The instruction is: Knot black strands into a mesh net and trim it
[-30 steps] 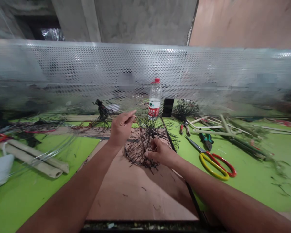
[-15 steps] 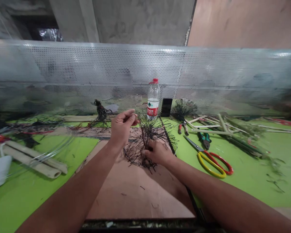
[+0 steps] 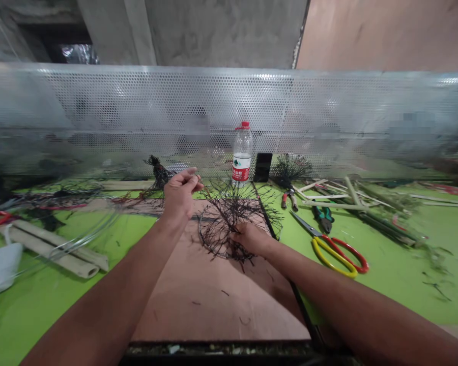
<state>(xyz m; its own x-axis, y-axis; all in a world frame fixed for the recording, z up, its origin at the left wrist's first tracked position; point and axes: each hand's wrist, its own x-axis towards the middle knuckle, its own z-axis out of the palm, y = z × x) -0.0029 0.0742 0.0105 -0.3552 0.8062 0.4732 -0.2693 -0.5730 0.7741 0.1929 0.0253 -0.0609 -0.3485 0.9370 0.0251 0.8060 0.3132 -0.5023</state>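
Observation:
A dark, bushy bundle of thin branching twigs or wires (image 3: 231, 211) stands over a brown board (image 3: 213, 305) in the middle. My right hand (image 3: 250, 238) is closed around the lower part of this bundle; its fingertips are partly hidden among the strands. Up and to the left, my left hand (image 3: 181, 192) has thumb and forefinger pinched together beside the bundle. A thin strand seems to run from the pinch toward the bundle, too fine to identify. Small dark clippings lie on the board.
Right of the board lie scissors (image 3: 332, 249), green-handled pliers (image 3: 322, 217) and red-handled cutters (image 3: 289, 199). Behind stand a water bottle (image 3: 241, 157), a phone (image 3: 263, 168) and a perforated metal screen (image 3: 137, 112). Bamboo pieces (image 3: 57, 249) lie at left, plant stalks (image 3: 385, 226) at right.
My left hand has moved left, away from the bundle's top. My right hand keeps its hold low on the bundle, whose strands have shifted a little.

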